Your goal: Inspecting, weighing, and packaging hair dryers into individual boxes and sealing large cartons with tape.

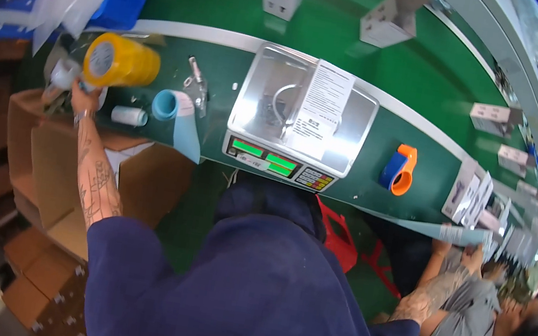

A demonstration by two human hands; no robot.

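At the near right edge of the green worktable, the long, ribbon-like pale-blue label strip is best kept taut near its right end, where it is met by the right hand. Beside the smooth, cylindrical yellow tape roll, a whitish, plastic-looking item is reached by the left hand. Neither hand's grip can be told.
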